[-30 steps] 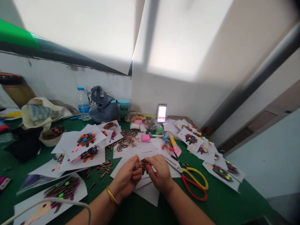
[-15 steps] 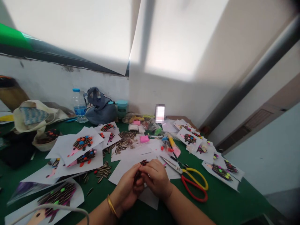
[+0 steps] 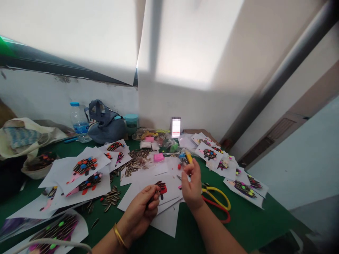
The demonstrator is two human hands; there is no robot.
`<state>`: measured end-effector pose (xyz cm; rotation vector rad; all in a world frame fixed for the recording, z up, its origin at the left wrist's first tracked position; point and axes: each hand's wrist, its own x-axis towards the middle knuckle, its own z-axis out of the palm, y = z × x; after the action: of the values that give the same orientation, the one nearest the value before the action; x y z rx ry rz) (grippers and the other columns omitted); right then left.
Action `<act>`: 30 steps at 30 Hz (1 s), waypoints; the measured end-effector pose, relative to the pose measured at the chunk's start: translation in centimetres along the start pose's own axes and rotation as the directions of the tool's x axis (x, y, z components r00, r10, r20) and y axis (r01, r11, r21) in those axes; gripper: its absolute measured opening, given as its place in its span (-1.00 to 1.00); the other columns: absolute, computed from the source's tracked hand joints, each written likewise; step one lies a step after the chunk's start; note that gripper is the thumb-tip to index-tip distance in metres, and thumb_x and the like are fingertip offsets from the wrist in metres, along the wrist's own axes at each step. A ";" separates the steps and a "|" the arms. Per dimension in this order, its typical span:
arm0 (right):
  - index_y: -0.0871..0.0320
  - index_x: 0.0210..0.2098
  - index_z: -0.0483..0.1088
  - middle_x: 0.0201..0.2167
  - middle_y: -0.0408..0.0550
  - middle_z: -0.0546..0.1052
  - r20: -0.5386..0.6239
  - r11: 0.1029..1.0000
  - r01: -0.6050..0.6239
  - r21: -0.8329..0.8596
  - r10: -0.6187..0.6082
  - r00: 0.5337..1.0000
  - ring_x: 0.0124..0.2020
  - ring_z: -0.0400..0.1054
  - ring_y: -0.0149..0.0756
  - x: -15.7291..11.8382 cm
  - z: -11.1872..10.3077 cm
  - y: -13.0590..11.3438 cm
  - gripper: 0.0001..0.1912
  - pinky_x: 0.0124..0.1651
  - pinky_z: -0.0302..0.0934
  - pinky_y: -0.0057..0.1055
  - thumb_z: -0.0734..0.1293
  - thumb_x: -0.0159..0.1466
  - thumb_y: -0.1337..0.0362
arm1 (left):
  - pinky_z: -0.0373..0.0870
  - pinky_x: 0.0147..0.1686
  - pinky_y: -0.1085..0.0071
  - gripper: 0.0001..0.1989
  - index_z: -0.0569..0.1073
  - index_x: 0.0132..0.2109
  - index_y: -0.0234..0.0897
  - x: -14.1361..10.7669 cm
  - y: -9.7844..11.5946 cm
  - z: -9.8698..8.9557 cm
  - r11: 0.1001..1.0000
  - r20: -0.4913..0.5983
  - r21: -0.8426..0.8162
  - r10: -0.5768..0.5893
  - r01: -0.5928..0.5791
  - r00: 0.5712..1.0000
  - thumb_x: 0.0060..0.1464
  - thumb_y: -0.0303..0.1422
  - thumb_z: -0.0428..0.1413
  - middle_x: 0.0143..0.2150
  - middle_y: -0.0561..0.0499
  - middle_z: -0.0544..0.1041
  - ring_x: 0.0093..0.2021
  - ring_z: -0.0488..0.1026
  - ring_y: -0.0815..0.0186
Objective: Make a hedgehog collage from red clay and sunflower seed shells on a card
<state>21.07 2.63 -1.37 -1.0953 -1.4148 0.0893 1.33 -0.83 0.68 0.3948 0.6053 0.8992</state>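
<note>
My left hand [image 3: 141,211], with a gold bangle at the wrist, is closed over the white paper. Its fingers pinch something small and dark, seemingly sunflower seeds, mostly hidden by the fingers. Just beyond the fingertips, a red figure [image 3: 163,189] with dark striped seeds lies on the paper sheet [image 3: 143,181]. My right hand [image 3: 193,187] is raised to the right, fingers loosely curled and thumb apart, with nothing visible in it. Behind it lie scissors [image 3: 217,192] with yellow and red handles, their blades partly covered. A loose pile of sunflower seeds [image 3: 111,198] is left of the paper.
Decorated hedgehog sheets [image 3: 84,165] lie at left, and more sheets [image 3: 242,188] at right. Further back are a seed heap [image 3: 136,160], a pink block [image 3: 159,157], a water bottle [image 3: 80,123], a blue bag [image 3: 107,125] and a lit phone [image 3: 176,127]. A cable [image 3: 53,241] crosses the front left.
My right hand has parted from my left and moved up and right, over the scissors. The red figure now shows more. The view has shifted slightly.
</note>
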 end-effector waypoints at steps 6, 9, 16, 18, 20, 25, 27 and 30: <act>0.10 0.33 -0.06 -0.25 -0.02 0.34 0.154 0.965 0.246 -0.095 -0.230 0.961 -0.23 0.28 -0.19 -1.1 0.3 -1.5 -0.35 -0.05 0.26 -0.08 0.21 0.30 0.37 | -0.12 -0.72 0.70 -0.78 0.48 -0.17 -0.40 0.1 0.3 0.3 0.999 -0.044 0.052 0.008 -0.005 0.999 -0.01 -0.50 0.25 -0.38 0.07 0.38 -0.63 0.08 0.65; 0.15 0.36 -0.12 -0.25 0.00 0.34 0.082 0.988 0.121 -0.099 -0.113 0.990 -0.23 0.27 -0.18 -0.5 0.0 -1.4 -0.34 -0.07 0.26 -0.09 0.18 0.32 0.36 | -0.15 -0.71 0.69 -0.77 0.47 -0.18 -0.37 0.1 0.4 0.5 0.997 -0.055 0.078 0.009 -0.005 0.998 -0.02 -0.48 0.27 -0.35 0.05 0.43 -0.62 0.08 0.65; 0.11 0.17 0.22 -0.26 -0.01 0.45 0.360 0.945 0.327 -0.006 -0.303 0.882 -0.21 0.33 -0.18 -1.7 0.8 -3.6 -0.54 -0.12 0.23 -0.16 0.21 0.28 0.40 | -0.13 -0.66 0.65 -0.81 0.41 -0.33 -0.33 0.1 -0.1 -0.1 0.988 0.008 0.156 0.003 -0.004 1.000 0.06 -0.31 0.24 -0.60 0.16 0.27 -0.65 0.00 0.60; 0.10 0.08 0.33 -0.30 -0.02 0.48 0.438 0.934 0.354 0.039 -0.335 0.834 -0.24 0.34 -0.20 -2.2 1.2 -4.4 -0.62 -0.15 0.21 -0.19 0.18 0.30 0.41 | -0.13 -0.65 0.63 -0.78 0.39 -0.36 -0.33 0.2 -0.2 -0.3 0.982 0.011 0.186 0.017 -0.019 1.000 0.06 -0.29 0.24 -0.65 0.19 0.19 -0.65 -0.01 0.58; 0.09 0.02 0.39 -0.33 -0.03 0.49 0.473 0.937 0.347 0.046 -0.327 0.818 -0.27 0.34 -0.22 -2.4 1.5 -4.7 -0.66 -0.17 0.19 -0.22 0.16 0.31 0.42 | -0.16 -0.65 0.61 -0.77 0.38 -0.35 -0.32 0.2 -0.2 -0.3 0.980 0.001 0.199 0.028 -0.027 1.000 0.03 -0.28 0.26 -0.65 0.21 0.17 -0.66 -0.03 0.58; 0.14 -0.03 0.38 -0.30 0.00 0.51 0.439 0.952 0.299 0.060 -0.294 0.849 -0.27 0.35 -0.20 -2.3 1.5 -4.5 -0.75 -0.18 0.22 -0.22 0.20 0.33 0.31 | -0.18 -0.65 0.59 -0.74 0.37 -0.32 -0.29 0.1 -0.3 -0.4 0.980 -0.001 0.197 0.024 -0.023 1.000 0.02 -0.24 0.26 -0.62 0.25 0.10 -0.66 -0.07 0.58; 0.13 -0.11 0.40 -0.34 -0.01 0.51 0.427 0.958 0.279 0.067 -0.280 0.860 -0.30 0.35 -0.20 -2.2 1.5 -4.5 -0.80 -0.21 0.24 -0.23 0.20 0.34 0.26 | -0.19 -0.66 0.59 -0.73 0.35 -0.35 -0.28 0.1 -0.3 -0.3 0.979 -0.008 0.205 0.024 -0.022 1.000 0.03 -0.21 0.25 -0.63 0.26 0.07 -0.67 -0.10 0.58; 0.08 -0.22 0.41 -0.38 -0.04 0.51 0.430 0.965 0.250 0.080 -0.260 0.865 -0.32 0.37 -0.21 -2.2 1.6 -4.3 -0.83 -0.23 0.27 -0.25 0.20 0.36 0.23 | -0.23 -0.67 0.58 -0.71 0.34 -0.37 -0.27 0.1 -0.3 -0.3 0.977 0.000 0.212 0.020 -0.020 1.000 0.03 -0.19 0.25 -0.65 0.28 0.02 -0.68 -0.15 0.58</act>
<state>16.90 -0.19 -0.54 -0.8895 -1.9508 0.1683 1.35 -0.90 0.27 0.5926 0.7027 0.8569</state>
